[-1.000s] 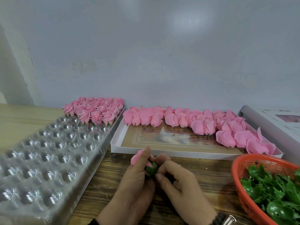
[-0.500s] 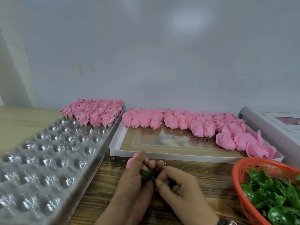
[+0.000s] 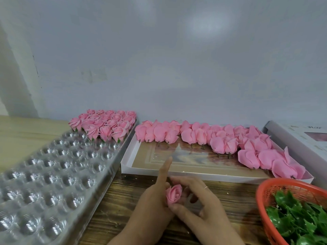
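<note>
On the wooden bench (image 3: 123, 200), near the white box (image 3: 230, 177), the pink rose head (image 3: 174, 193) has turned bloom-up, its green base now hidden. The left hand (image 3: 150, 206) and right hand (image 3: 203, 209) pinch it with curled fingers, so the calyx seems seated and the rose ready for the blister tray (image 3: 53, 174).

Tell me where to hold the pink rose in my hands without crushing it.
Grip the pink rose low at its base, from underneath, as the left hand and right hand do. Its bloom faces up, and the open petals would likely crush.
</note>
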{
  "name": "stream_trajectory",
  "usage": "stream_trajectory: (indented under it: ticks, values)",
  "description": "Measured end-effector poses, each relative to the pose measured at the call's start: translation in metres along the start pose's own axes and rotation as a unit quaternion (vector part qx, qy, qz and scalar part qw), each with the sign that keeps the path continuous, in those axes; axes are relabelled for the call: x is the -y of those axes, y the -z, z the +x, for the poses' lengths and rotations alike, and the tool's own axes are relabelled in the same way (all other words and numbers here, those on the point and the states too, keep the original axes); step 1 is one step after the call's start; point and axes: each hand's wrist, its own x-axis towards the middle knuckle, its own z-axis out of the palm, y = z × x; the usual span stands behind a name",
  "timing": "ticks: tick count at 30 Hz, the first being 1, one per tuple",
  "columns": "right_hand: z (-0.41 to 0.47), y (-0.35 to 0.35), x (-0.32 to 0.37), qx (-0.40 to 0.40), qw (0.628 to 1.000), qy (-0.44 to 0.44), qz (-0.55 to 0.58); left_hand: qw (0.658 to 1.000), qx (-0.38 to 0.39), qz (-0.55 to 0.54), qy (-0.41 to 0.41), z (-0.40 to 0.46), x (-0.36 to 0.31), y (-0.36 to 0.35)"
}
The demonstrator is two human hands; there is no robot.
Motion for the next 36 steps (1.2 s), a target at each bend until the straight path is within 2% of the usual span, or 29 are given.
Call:
stream_trajectory:
  ticks: [6,11,15,19,23,26,32,36]
  values:
    - [0.0,0.004,0.006,0.014,0.999,0.02,-0.036,0.995,0.039,0.089,-0.01,-0.001,-0.002,0.006]
    - [0.002,0.003,0.004,0.005,1.0,-0.008,-0.004,0.992,0.053,0.117,-0.02,0.0,-0.006,0.002]
    - [0.002,0.003,0.0,-0.03,0.998,-0.05,0.038,0.998,0.058,0.03,-0.004,0.0,-0.008,0.001]
    - [0.009,0.004,-0.005,-0.091,0.984,-0.097,0.115,0.997,0.01,-0.073,0.012,-0.001,-0.004,0.005]
    - [0.014,0.005,-0.009,-0.13,0.963,-0.133,0.196,0.998,-0.061,-0.016,-0.024,-0.001,-0.002,0.008]
    - [0.015,0.006,-0.008,-0.13,0.954,-0.136,0.233,0.996,-0.062,0.028,-0.058,-0.001,-0.002,0.008]
    - [0.014,0.008,-0.011,-0.099,0.972,-0.112,0.178,0.993,-0.047,0.064,-0.089,-0.001,-0.009,0.01]
    - [0.015,0.009,-0.009,-0.09,0.974,-0.103,0.181,0.991,-0.039,0.079,-0.099,-0.003,-0.013,0.011]
